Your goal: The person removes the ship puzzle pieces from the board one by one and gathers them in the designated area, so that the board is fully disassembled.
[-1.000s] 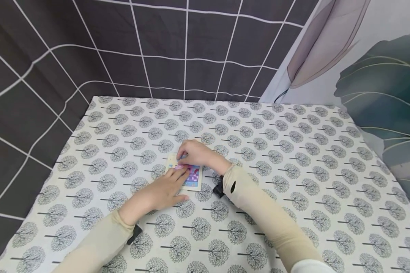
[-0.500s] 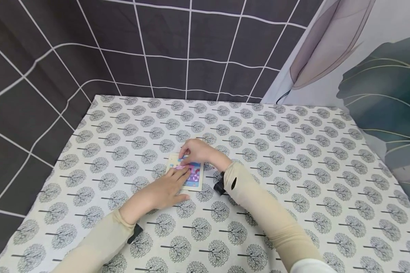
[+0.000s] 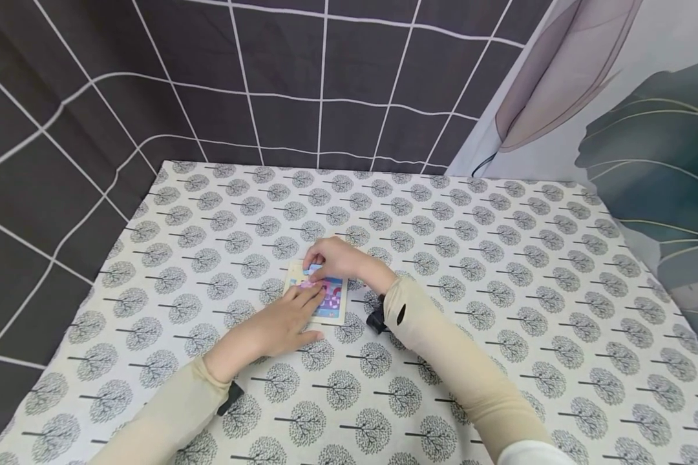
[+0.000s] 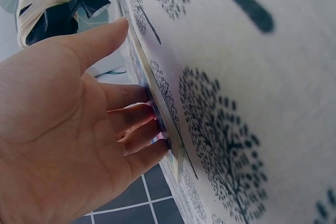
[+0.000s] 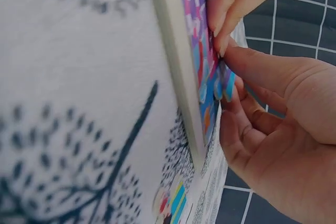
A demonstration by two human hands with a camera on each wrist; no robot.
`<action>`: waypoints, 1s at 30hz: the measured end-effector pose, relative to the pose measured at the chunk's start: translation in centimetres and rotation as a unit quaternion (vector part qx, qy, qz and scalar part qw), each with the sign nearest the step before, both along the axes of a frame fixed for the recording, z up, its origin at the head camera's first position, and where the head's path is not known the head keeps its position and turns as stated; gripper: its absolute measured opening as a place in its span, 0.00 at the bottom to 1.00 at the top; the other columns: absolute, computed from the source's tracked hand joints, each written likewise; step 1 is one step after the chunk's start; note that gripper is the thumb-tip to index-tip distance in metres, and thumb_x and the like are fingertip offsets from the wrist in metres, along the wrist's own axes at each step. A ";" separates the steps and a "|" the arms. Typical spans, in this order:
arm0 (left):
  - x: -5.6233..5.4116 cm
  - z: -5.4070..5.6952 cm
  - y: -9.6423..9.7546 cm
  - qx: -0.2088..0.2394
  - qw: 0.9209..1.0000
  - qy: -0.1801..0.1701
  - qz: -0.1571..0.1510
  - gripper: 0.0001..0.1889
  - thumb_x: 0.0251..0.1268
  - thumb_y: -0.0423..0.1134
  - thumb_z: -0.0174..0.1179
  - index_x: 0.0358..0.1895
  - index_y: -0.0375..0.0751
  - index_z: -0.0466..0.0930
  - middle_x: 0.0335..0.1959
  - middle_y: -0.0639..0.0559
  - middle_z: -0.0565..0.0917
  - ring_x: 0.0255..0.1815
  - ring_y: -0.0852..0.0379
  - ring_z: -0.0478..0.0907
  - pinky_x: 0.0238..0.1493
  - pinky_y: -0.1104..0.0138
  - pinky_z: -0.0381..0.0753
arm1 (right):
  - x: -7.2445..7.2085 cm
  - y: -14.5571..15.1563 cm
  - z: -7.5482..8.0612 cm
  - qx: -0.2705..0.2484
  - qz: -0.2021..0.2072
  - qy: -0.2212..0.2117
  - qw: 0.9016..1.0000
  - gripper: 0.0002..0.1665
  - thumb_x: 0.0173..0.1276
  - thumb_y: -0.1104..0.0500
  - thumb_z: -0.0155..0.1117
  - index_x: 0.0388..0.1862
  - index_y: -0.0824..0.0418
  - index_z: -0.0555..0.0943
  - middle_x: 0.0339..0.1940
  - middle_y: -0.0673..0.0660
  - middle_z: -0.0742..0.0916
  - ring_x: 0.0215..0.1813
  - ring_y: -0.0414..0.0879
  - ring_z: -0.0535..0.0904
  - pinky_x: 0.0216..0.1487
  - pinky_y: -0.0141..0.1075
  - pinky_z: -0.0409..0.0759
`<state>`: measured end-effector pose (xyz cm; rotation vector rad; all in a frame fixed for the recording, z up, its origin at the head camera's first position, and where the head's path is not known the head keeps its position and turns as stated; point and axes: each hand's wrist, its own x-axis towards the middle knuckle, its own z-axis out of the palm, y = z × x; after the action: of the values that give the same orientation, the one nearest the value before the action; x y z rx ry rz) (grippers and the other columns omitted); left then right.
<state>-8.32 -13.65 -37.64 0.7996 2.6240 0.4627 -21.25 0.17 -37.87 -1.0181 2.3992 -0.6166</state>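
A small flat puzzle board [image 3: 333,303] with a pale rim and a pink, purple and blue picture lies on the cloth. My left hand [image 3: 276,326] rests its nearly straight fingers on the picture, thumb spread over the cloth by the near edge. In the left wrist view the fingertips [image 4: 152,141] touch the board's face. At the board's far side, my right hand [image 3: 338,258] pinches a blue and purple puzzle piece [image 5: 228,83] between thumb and fingers. The piece stands tilted off the board. Its lower edge is partly hidden by the fingers.
A white tablecloth [image 3: 500,310] with tree prints covers the table. A small multicoloured piece [image 5: 177,203] lies on the cloth beyond the board in the right wrist view. A dark gridded curtain [image 3: 279,64] hangs behind the table's far edge.
My right hand shifts slightly at the board's far side, and more of the blue there shows under its fingers. The left hand stays on the board. The whole head view shifts a little.
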 end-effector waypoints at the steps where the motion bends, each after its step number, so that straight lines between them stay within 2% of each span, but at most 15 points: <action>1: 0.0 0.0 0.0 -0.001 1.000 0.000 -0.001 0.38 0.69 0.50 0.50 0.70 0.26 0.49 0.73 0.36 0.50 0.73 0.40 0.48 0.72 0.51 0.52 | 0.0 0.1 0.0 -0.004 0.004 0.008 1.000 0.12 0.54 0.60 0.71 0.39 0.58 0.84 0.34 0.50 0.81 0.40 0.42 0.74 0.46 0.29 0.74; 5: -0.1 0.0 0.0 -0.007 1.000 0.000 -0.003 0.38 0.69 0.50 0.50 0.70 0.26 0.49 0.73 0.36 0.49 0.73 0.40 0.47 0.73 0.51 0.51 | 0.1 0.5 -0.2 -0.025 0.019 0.037 0.999 0.14 0.54 0.60 0.71 0.41 0.58 0.84 0.35 0.51 0.83 0.40 0.42 0.76 0.46 0.29 0.75; 8: -0.1 0.1 0.1 -0.013 1.000 -0.006 0.000 0.38 0.69 0.51 0.50 0.70 0.27 0.48 0.74 0.36 0.49 0.73 0.40 0.46 0.72 0.51 0.52 | 0.2 0.8 -0.6 -0.034 0.013 0.049 0.998 0.16 0.54 0.59 0.72 0.43 0.58 0.83 0.37 0.51 0.84 0.40 0.41 0.77 0.46 0.27 0.75; 15: 0.0 0.3 0.6 -0.029 1.000 -0.001 0.009 0.38 0.68 0.52 0.50 0.69 0.24 0.51 0.73 0.34 0.50 0.72 0.37 0.48 0.72 0.49 0.51 | 0.6 1.0 -0.7 -0.054 -0.045 0.035 0.997 0.18 0.51 0.58 0.74 0.42 0.59 0.84 0.33 0.51 0.86 0.36 0.40 0.79 0.42 0.25 0.78; 18: 0.0 0.4 0.6 -0.032 0.999 0.002 0.009 0.38 0.68 0.52 0.50 0.69 0.24 0.52 0.73 0.34 0.50 0.72 0.36 0.48 0.72 0.49 0.51 | 0.8 1.0 -0.6 -0.065 -0.057 0.042 0.995 0.17 0.49 0.58 0.75 0.40 0.60 0.84 0.31 0.51 0.86 0.34 0.40 0.79 0.39 0.24 0.78; 26: 0.1 0.0 0.3 -0.025 1.000 0.002 -0.001 0.38 0.68 0.51 0.50 0.69 0.24 0.50 0.73 0.34 0.48 0.73 0.37 0.47 0.73 0.50 0.50 | 0.8 1.3 -1.1 -0.088 -0.029 0.087 0.992 0.16 0.49 0.57 0.76 0.38 0.60 0.85 0.30 0.51 0.86 0.31 0.38 0.79 0.35 0.22 0.77; 30: 0.1 -0.1 0.1 -0.015 1.000 -0.002 -0.002 0.38 0.68 0.51 0.50 0.70 0.25 0.49 0.73 0.35 0.48 0.73 0.39 0.46 0.73 0.51 0.50 | 0.7 1.3 -1.1 -0.091 -0.023 0.092 0.991 0.16 0.49 0.57 0.76 0.38 0.60 0.86 0.31 0.51 0.87 0.31 0.38 0.79 0.35 0.22 0.77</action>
<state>-8.25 -13.58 -37.69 0.7946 2.6195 0.4232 -20.58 1.52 -38.98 -1.1422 2.5694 -0.8035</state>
